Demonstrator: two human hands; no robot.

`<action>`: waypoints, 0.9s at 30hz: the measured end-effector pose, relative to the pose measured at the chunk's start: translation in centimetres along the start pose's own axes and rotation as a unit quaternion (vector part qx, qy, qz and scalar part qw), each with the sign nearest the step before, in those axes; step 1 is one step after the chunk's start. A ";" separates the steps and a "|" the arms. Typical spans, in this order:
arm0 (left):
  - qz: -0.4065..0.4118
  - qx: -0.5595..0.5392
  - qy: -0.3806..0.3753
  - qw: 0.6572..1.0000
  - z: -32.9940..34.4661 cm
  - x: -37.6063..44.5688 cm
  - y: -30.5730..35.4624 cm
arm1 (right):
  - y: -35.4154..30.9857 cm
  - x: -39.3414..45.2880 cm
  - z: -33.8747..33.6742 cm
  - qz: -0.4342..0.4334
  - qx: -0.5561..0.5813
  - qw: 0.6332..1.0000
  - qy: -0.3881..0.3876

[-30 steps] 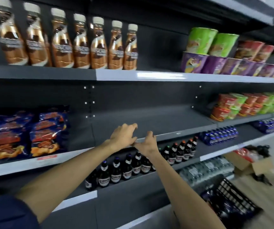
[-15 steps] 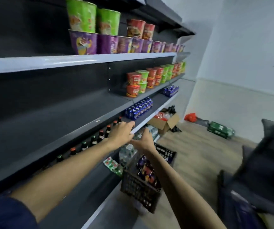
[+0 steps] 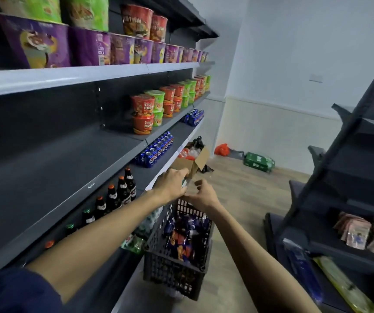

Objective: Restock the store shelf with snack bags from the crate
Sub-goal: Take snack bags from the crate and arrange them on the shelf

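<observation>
Both hands (image 3: 172,184) (image 3: 200,195) above crate (image 3: 174,274), fingers loosely curled, grasp unclear; labels unreadable.

Shelf (image 3: 46,177) runs along the left. Crate (image 3: 172,272) stands on the floor just right of it, holding snack bags (image 3: 181,242). Bottles (image 3: 122,190) sit on the tier below the shelf, cans (image 3: 156,150) beyond them. Cardboard box (image 3: 192,161) lies on the floor behind the crate. A second rack (image 3: 351,177) stands right.

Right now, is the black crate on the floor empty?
No, the black crate has snack bags piled inside it, showing dark blue and orange wrappers above its rim.
</observation>
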State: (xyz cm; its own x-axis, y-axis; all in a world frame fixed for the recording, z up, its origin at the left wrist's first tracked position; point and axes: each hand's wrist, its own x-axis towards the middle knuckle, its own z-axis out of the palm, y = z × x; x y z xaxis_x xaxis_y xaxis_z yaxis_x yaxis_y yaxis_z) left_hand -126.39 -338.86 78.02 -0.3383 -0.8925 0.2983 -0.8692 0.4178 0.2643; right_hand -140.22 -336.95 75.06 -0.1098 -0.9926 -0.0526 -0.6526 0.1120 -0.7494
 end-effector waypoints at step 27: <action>0.046 -0.033 -0.104 0.993 12.5 20.5 -1.7 | 8.8 20.2 -2.9 0.086 0.013 0.996 0.017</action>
State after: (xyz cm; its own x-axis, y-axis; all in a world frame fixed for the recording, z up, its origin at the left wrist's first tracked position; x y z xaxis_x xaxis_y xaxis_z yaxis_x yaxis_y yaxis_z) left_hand -136.34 -360.02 72.25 -0.4886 -0.8628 0.1296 -0.8081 0.5035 0.3056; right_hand -150.38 -355.87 69.29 -0.2444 -0.9565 -0.1596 -0.6017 0.2786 -0.7486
